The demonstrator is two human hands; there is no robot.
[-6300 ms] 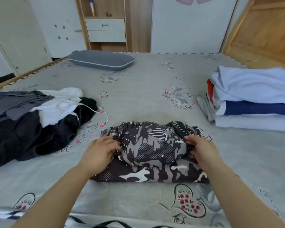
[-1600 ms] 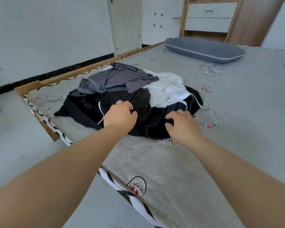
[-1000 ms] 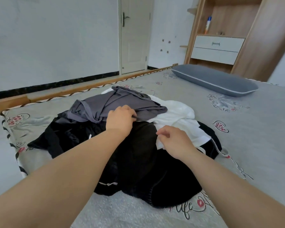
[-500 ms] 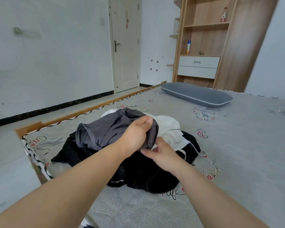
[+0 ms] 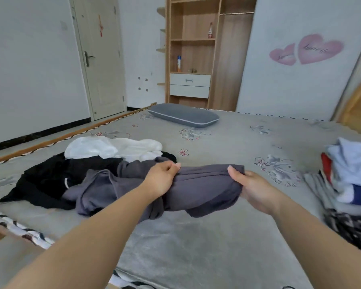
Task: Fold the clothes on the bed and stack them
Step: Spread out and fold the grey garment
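Note:
A dark grey garment (image 5: 204, 187) hangs stretched between my two hands above the bed (image 5: 196, 243). My left hand (image 5: 162, 177) pinches its top edge, and my right hand (image 5: 252, 187) grips its right end. The garment's left part trails onto the pile, beside a black garment (image 5: 50, 180) and a white garment (image 5: 113, 148). At the right edge stands a stack of folded clothes (image 5: 350, 176), with the camouflage piece (image 5: 354, 230) lying in front of it.
A grey pillow (image 5: 183, 117) lies at the far side of the bed. A wooden bed edge (image 5: 71, 133) runs along the left, with floor beyond. A wooden wardrobe (image 5: 196, 59) and a door (image 5: 100, 59) stand at the back wall.
Both hands lifted the grey garment off the pile and carried it right, spreading it between them. The view swung right, so the folded stack came into sight.

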